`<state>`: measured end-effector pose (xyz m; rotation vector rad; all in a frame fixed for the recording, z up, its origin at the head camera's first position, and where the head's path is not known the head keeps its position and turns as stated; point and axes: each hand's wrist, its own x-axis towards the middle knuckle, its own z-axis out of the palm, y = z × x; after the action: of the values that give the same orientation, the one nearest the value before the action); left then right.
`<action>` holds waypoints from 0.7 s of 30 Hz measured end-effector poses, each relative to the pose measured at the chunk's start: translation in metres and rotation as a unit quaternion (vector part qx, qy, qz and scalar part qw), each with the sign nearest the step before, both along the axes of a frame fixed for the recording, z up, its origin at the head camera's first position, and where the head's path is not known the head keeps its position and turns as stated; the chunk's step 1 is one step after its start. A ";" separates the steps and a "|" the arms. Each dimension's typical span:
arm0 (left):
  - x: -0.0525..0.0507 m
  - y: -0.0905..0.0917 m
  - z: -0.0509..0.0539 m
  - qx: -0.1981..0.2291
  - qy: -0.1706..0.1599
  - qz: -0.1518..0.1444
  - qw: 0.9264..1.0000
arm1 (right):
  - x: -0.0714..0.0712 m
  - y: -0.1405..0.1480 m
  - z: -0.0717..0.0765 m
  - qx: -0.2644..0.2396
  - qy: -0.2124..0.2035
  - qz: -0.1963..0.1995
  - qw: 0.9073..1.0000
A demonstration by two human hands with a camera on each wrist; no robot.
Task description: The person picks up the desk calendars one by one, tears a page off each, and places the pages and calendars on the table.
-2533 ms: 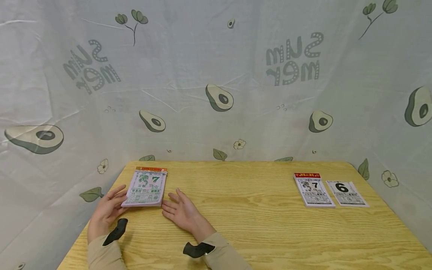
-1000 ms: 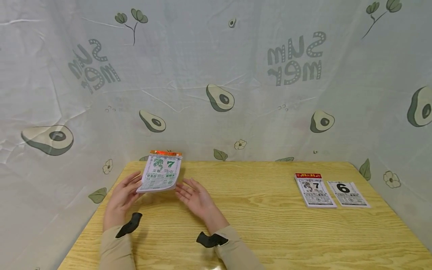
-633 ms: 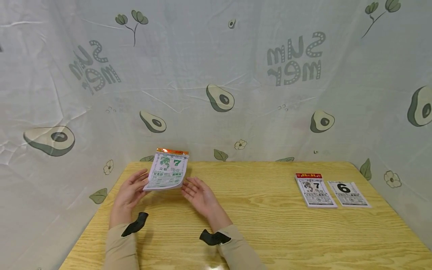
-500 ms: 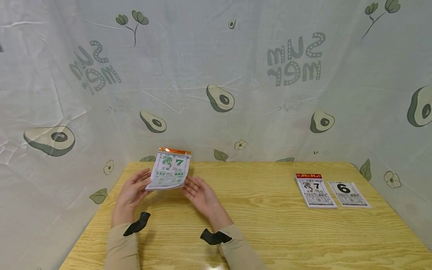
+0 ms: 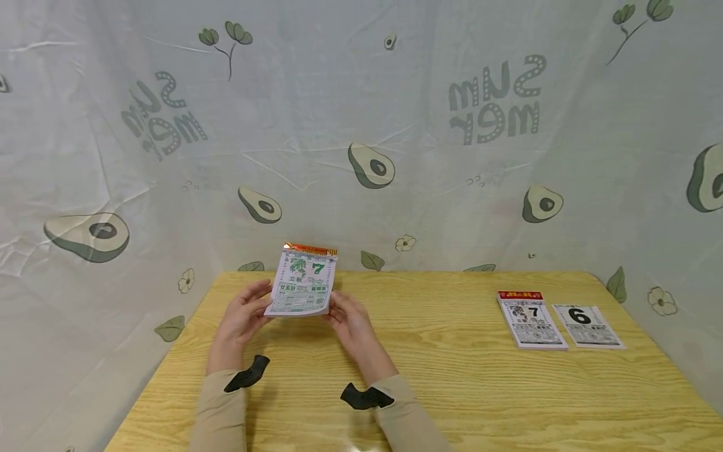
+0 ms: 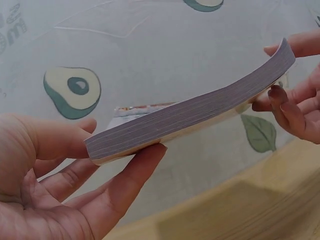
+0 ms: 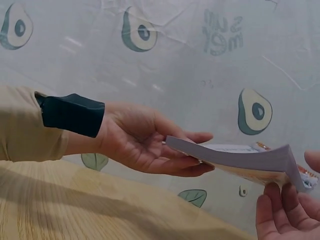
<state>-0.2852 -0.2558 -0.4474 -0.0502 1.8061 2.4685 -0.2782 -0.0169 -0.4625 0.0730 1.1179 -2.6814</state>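
Observation:
A tear-off calendar (image 5: 302,290) with green print, a large 7 and a red-gold top strip is held above the table's left half. My left hand (image 5: 241,317) grips its lower left edge, fingers underneath, as the left wrist view shows along the thick page block (image 6: 200,117). At the lower right corner my right hand (image 5: 354,323) pinches the pad, thumb above and fingers below. The right wrist view shows the bottom edge of the calendar (image 7: 250,159) bowed between both hands. Its back is mostly hidden in the head view.
On the right of the wooden table (image 5: 440,389) lies a second calendar (image 5: 532,323) with black print and a red strip. Beside it is a loose page (image 5: 589,329) with a black 6. A pale avocado-print curtain (image 5: 316,113) hangs behind and at both sides.
The green-print calendar has been lifted off the table's left side and carried to the right. Both hands moved along with it, and the right hand now sits further onto its corner.

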 end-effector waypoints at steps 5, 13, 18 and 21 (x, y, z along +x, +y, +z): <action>-0.001 0.009 -0.001 -0.007 0.006 -0.003 1.000 | 0.004 0.004 0.004 0.051 0.018 -0.032 0.998; 0.000 0.021 0.004 0.006 0.007 -0.022 1.000 | 0.012 0.017 0.013 0.101 0.049 -0.050 0.992; 0.003 0.032 0.013 0.032 -0.010 -0.037 0.999 | 0.014 0.027 0.015 0.117 0.059 -0.060 0.990; 0.005 0.039 0.017 0.046 -0.015 -0.048 0.998 | 0.015 0.034 0.016 0.129 0.067 -0.066 0.987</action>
<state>-0.2806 -0.2171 -0.4300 0.0053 1.6410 2.4665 -0.2630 0.0166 -0.4470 0.0109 1.5492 -2.6705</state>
